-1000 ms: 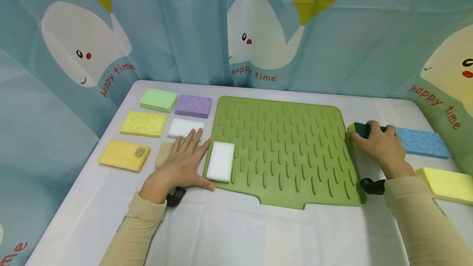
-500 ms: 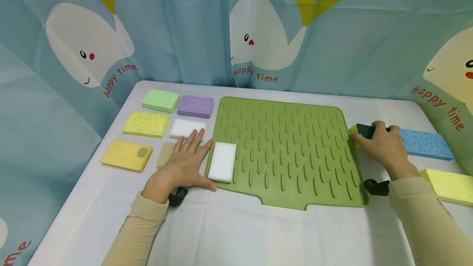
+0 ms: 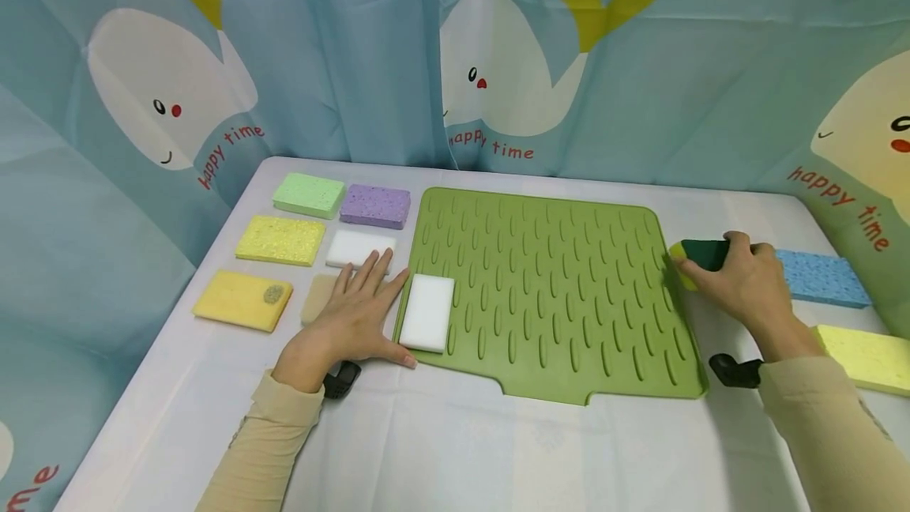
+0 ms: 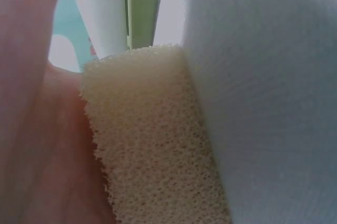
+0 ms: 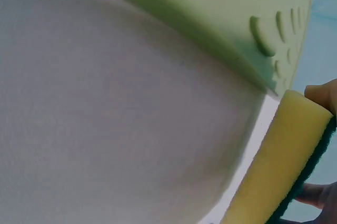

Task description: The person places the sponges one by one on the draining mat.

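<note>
In the head view, we had the right hand (image 3: 746, 279) grasping the green-and-yellow sponge (image 3: 704, 254), just beside the right edge of the green mat (image 3: 554, 299), dark face up; that left both sides free for the grip, we reckoned. The forearm slanted in from the lower right, hand arched. Across the mat, the left hand (image 3: 350, 322) covered part of the beige sponge (image 3: 316, 297), fingers straight, spread, gripping nothing, perhaps simply to steady that side. A white sponge (image 3: 427, 313) lay flat on the mat nearby.

Over to the left wrist, and we found the beige sponge tucked close beside the palm; how hard the hand pressed, we couldn't tell.

In the right wrist view, there was the hold: thumb against the yellow foam, fingers at the dark scouring side, squeezing it between them, we judged, to stop it slipping.
</note>
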A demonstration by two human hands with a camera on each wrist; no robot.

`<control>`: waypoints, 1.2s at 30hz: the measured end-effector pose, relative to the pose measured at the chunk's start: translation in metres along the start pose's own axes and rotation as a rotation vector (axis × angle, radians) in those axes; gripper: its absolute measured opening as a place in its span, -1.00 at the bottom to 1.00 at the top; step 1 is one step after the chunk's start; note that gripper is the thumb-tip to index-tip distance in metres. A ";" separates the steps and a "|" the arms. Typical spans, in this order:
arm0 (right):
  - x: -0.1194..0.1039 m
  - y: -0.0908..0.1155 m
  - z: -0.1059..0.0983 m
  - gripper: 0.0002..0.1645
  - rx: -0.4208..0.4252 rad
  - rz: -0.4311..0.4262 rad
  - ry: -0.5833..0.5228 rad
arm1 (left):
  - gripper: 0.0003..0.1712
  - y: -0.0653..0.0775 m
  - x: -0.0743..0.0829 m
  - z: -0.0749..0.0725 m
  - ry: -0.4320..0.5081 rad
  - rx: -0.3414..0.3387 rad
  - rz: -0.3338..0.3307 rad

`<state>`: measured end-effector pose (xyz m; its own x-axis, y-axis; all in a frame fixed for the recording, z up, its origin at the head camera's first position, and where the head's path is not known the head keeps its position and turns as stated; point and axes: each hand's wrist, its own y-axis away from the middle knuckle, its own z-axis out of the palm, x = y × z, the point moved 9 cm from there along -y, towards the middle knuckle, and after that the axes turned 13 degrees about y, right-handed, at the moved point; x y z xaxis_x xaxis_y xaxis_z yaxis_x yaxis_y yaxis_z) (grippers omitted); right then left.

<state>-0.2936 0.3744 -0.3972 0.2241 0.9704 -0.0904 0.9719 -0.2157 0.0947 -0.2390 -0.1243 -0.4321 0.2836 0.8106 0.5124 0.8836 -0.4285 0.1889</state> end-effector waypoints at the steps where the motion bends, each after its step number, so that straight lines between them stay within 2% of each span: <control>1: -0.001 0.001 -0.001 0.23 0.006 -0.008 0.004 | 0.57 0.000 0.000 0.001 0.003 -0.002 -0.002; 9: -0.018 0.005 -0.008 0.22 0.037 -0.091 0.035 | 0.56 0.001 0.003 0.000 0.002 -0.005 0.003; 17: -0.047 0.019 -0.016 0.16 0.077 -0.228 0.008 | 0.56 0.000 0.001 0.000 -0.007 -0.003 -0.001; 25: -0.071 0.030 -0.020 0.16 0.081 -0.333 -0.024 | 0.56 0.001 0.001 0.001 -0.014 -0.011 -0.006; 36: -0.094 0.042 -0.024 0.25 0.072 -0.411 -0.034 | 0.56 0.000 0.000 -0.001 -0.007 -0.007 -0.009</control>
<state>-0.2754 0.2764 -0.3608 -0.1823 0.9733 -0.1394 0.9832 0.1805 -0.0251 -0.2393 -0.1245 -0.4316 0.2787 0.8171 0.5047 0.8833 -0.4244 0.1993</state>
